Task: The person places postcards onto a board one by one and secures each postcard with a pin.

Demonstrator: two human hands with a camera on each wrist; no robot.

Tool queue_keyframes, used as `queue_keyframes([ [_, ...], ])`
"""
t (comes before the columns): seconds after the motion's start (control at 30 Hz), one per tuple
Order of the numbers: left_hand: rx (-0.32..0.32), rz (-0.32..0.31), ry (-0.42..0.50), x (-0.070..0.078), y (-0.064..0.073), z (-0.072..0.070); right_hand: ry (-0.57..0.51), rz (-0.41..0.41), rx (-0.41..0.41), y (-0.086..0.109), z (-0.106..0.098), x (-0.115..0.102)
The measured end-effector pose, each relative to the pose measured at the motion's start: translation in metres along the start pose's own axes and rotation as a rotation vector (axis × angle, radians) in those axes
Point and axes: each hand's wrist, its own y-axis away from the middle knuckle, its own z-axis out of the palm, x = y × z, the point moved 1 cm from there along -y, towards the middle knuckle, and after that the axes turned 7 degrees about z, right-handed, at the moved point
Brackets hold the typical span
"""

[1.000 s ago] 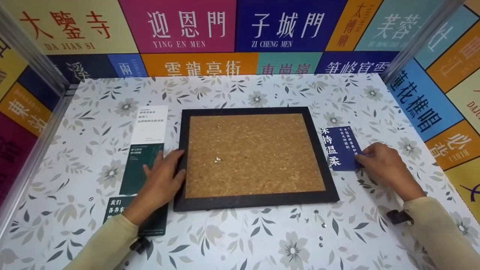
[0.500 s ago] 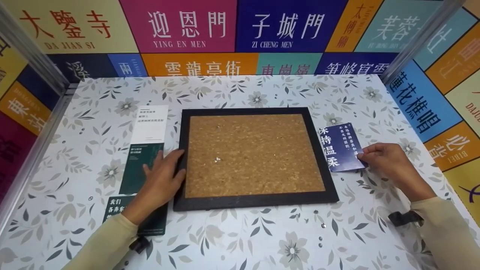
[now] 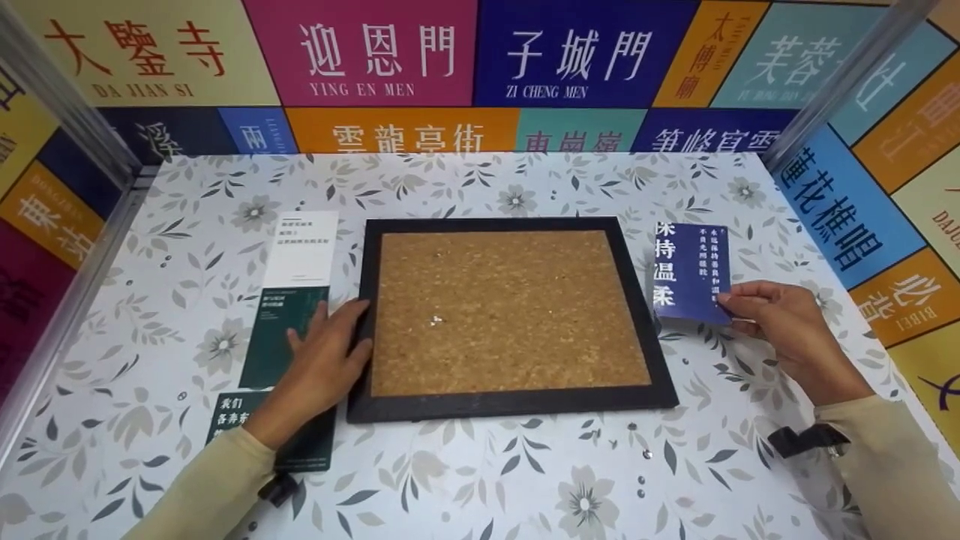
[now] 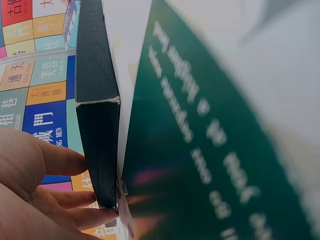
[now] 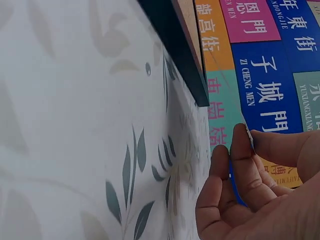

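Observation:
In the head view a black-framed cork board (image 3: 517, 315) lies mid-table. My left hand (image 3: 319, 367) rests at its left side, fingertips and thumb against the black edge, fingers loosely spread. The left wrist view shows those fingertips (image 4: 82, 165) at the frame's side. Beneath and beside that hand are dark green printed cards (image 3: 281, 337) and a white card (image 3: 301, 247). My right hand (image 3: 795, 330) pinches the right edge of a blue printed card (image 3: 690, 274) between thumb and fingers, right of the board. The right wrist view shows that card almost edge-on.
Another green card (image 3: 232, 412) lies at the front left. Small shiny bits (image 3: 436, 321) sit on the cork, and one more shiny piece (image 3: 648, 454) lies before the board. Panels with colourful lettering (image 3: 390, 52) stand behind the flower-patterned table (image 3: 480, 480).
My right hand has raised the blue card off the table and moved it slightly away from me. The left hand and the cork board have stayed in place.

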Motion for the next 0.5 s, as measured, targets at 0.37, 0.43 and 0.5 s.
queue_keyframes([
  [0.37, -0.045, -0.033, -0.01, 0.004, -0.001, -0.002, -0.253, 0.061, -0.124, 0.005, 0.019, -0.01],
  [0.43, -0.045, -0.037, -0.007, 0.009, 0.0, -0.004, -0.263, 0.059, -0.133, 0.006, 0.023, -0.011],
  [0.5, -0.06, -0.054, -0.005, 0.014, 0.001, -0.007, -0.278, 0.055, -0.14, 0.006, 0.028, -0.013],
])
